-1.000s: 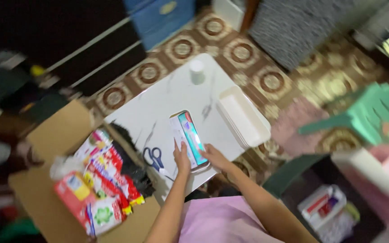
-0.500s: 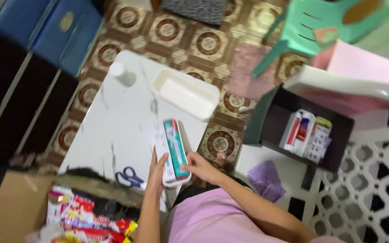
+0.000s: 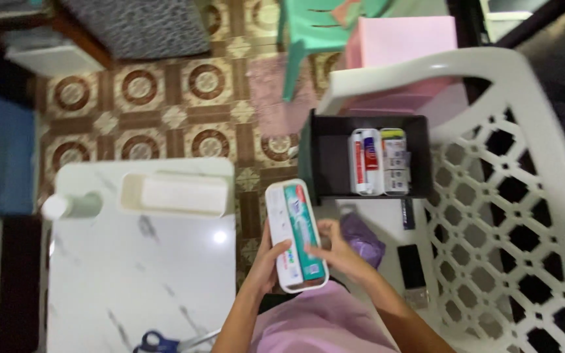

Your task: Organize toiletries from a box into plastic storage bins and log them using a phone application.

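Note:
Both hands hold a long white tray (image 3: pixel 277 210) with two toothpaste boxes lying in it, a green one (image 3: pixel 304 230) and a white one beside it. My left hand (image 3: pixel 271 260) grips the tray's near left edge. My right hand (image 3: pixel 335 250) holds its near right side, fingers on the green box. The tray hangs in the air between the white marble-look table (image 3: pixel 132 274) and a dark open box (image 3: pixel 329 160). That dark box holds several upright toothpaste cartons (image 3: pixel 379 161).
On the table lie an empty white tray (image 3: pixel 174 194), a small white bottle (image 3: pixel 68 205) on its side and blue-handled scissors (image 3: pixel 157 341). A white lattice plastic chair (image 3: pixel 524 196), a purple cloth (image 3: pixel 362 236), a dark phone (image 3: pixel 412 267), a green stool and pink box stand to the right.
The view swung to the right, away from the cardboard box of packets. Both hands lifted the tray with the toothpaste boxes off the table and carried it right, toward the dark box.

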